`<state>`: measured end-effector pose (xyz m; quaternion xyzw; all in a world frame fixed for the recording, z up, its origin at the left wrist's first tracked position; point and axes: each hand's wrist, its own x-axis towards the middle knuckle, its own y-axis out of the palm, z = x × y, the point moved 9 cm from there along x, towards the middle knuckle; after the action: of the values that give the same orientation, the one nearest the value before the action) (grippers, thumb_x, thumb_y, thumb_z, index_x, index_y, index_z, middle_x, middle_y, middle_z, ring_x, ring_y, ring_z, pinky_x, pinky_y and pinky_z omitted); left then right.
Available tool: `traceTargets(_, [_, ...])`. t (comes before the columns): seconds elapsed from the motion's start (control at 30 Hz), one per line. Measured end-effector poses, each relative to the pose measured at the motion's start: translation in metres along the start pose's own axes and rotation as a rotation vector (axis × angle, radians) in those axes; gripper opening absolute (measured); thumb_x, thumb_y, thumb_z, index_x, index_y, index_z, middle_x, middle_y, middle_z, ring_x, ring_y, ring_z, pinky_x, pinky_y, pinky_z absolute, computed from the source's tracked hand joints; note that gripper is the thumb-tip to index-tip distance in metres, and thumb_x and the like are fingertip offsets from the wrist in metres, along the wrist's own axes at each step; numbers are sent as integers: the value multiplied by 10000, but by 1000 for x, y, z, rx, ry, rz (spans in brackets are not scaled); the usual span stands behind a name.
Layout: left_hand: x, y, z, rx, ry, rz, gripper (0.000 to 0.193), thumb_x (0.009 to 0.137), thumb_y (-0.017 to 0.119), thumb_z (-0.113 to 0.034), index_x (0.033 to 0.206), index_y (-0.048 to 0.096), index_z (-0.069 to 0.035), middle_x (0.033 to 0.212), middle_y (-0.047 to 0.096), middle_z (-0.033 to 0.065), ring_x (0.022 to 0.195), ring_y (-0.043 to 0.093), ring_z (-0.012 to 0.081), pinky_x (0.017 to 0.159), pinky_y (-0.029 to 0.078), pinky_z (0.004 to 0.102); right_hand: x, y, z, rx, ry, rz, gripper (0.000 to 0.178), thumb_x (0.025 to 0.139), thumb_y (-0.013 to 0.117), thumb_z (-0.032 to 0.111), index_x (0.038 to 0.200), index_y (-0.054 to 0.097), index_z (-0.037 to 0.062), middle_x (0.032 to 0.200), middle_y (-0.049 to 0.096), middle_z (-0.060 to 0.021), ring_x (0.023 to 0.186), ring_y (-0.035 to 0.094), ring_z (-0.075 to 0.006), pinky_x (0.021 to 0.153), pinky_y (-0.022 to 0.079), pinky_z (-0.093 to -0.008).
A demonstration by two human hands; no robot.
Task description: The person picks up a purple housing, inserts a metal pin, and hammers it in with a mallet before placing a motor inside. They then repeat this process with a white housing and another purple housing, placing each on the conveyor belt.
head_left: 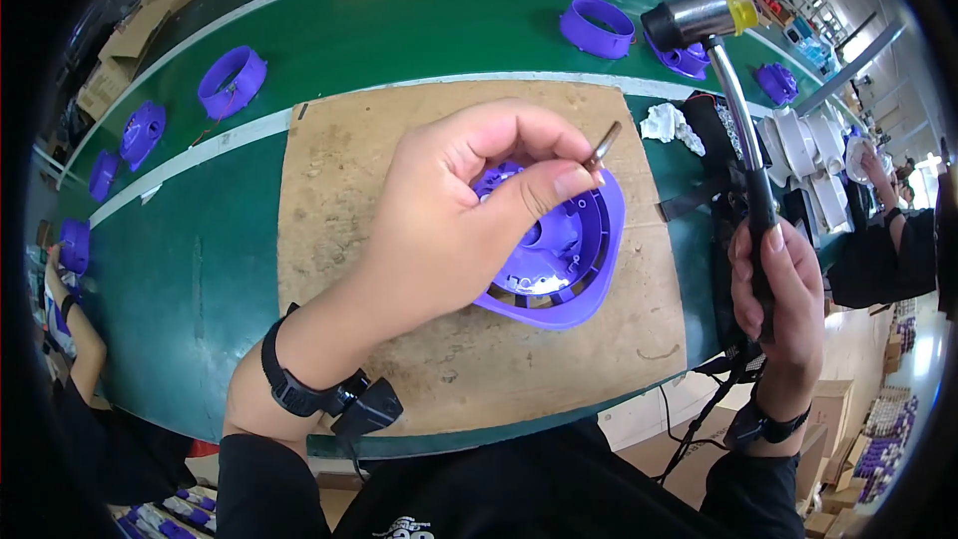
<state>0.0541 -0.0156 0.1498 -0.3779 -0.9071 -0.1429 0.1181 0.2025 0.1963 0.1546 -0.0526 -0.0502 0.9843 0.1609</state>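
You wear a black shirt (499, 489) with white print (407, 527) on its front and sleeves (264, 484) that leave your forearms (344, 324) partly bare. Left of the print, your black wristband (289, 394) carries a boxy black module (369, 407) and thin cable (354, 460); right of the print sits a second wristband (783, 428), also black.

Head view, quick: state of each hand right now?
Left hand: closed, pinching a small metal piece.
Right hand: closed, holding a hammer, head up.

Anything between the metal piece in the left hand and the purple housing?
Nothing visible between the small metal piece and the purple housing. The left hand itself covers the housing's left part; anything under it is hidden.
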Motion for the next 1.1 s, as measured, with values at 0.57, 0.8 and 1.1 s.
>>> traceTargets(0.57, [-4,-5,-2,140,107,-26,129,926,668,-9,1044,625,21,989,693,99,937,672,152,865,543,288,-54,0,22,-314,-36,-12,456,1000,547,466,986,553,10,619,506,2,443,421,-45,414,287,-190])
traceTargets(0.8, [-8,4,0,132,112,10,125,927,669,-16,1039,625,17,994,694,102,943,671,157,868,542,293,-68,2,30,-400,-27,-52,519,969,572,523,975,559,4,619,514,-2,464,441,-51,436,318,-191])
traceTargets(1.1, [-9,4,2,89,118,-1,113,936,659,-19,1038,624,15,1014,699,114,953,675,166,887,542,302,-75,-1,18,-345,-21,-50,530,959,584,532,1002,556,4,633,510,8,482,435,-44,457,325,-187])
